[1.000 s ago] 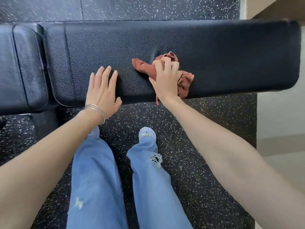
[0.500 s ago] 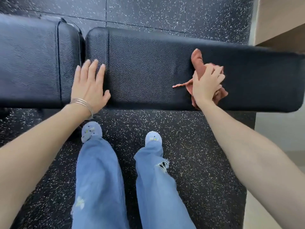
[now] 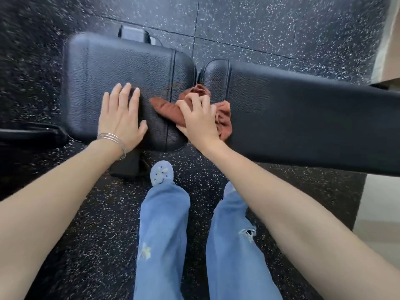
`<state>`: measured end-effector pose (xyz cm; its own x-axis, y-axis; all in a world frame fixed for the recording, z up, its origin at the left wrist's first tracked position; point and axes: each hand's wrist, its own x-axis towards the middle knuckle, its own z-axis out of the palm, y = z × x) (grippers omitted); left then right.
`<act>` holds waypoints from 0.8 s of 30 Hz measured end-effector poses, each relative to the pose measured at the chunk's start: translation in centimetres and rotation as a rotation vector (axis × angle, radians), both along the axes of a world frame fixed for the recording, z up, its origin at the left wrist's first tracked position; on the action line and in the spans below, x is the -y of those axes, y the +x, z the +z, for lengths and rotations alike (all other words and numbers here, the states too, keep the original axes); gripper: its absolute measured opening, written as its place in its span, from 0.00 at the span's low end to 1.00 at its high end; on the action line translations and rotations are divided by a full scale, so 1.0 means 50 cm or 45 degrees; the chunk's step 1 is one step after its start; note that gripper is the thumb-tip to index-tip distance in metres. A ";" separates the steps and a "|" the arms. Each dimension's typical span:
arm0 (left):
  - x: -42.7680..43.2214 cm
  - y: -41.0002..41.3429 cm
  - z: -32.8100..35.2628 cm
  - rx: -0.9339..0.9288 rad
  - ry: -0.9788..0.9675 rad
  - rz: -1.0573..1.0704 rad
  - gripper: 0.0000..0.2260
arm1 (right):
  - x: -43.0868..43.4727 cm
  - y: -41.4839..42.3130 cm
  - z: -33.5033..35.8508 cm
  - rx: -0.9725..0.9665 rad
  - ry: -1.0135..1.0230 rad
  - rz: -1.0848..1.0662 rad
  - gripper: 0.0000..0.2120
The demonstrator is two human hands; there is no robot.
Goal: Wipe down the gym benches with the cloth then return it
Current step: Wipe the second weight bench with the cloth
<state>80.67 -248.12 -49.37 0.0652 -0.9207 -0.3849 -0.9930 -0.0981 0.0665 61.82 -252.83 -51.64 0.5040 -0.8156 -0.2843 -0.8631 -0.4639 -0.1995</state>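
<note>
A black padded gym bench runs across the view in two parts: a short seat pad (image 3: 104, 68) on the left and a long back pad (image 3: 303, 118) on the right. A crumpled rust-red cloth (image 3: 166, 108) lies over the gap between the pads. My right hand (image 3: 199, 120) presses down on the cloth and grips it. My left hand (image 3: 121, 120), with thin bangles at the wrist, rests flat with fingers apart on the seat pad, just left of the cloth.
Black speckled rubber floor (image 3: 249, 24) surrounds the bench. A black bench frame bar (image 3: 30, 132) sticks out at the left, and a base block (image 3: 125, 167) stands under the seat. My legs in blue jeans (image 3: 164, 230) stand close to the bench. A pale wall (image 3: 387, 40) rises at the right.
My right hand has swept the cloth leftward along the back pad to the gap between the pads. My left hand has shifted onto the seat pad. The view has moved left.
</note>
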 end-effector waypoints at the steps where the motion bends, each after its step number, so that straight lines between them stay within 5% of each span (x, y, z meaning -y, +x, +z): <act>1: 0.001 0.017 0.001 0.002 0.013 0.007 0.34 | -0.004 0.005 0.000 0.003 0.023 0.048 0.27; 6: 0.015 0.073 -0.010 0.003 0.046 -0.028 0.34 | 0.069 0.036 0.004 -0.053 -0.054 0.051 0.25; 13: 0.020 0.086 -0.032 -0.028 0.023 -0.052 0.35 | 0.209 0.142 -0.011 -0.078 -0.118 -0.459 0.26; 24: 0.023 0.109 -0.020 -0.069 0.083 -0.130 0.36 | -0.072 0.051 0.008 -0.025 -0.070 -0.067 0.30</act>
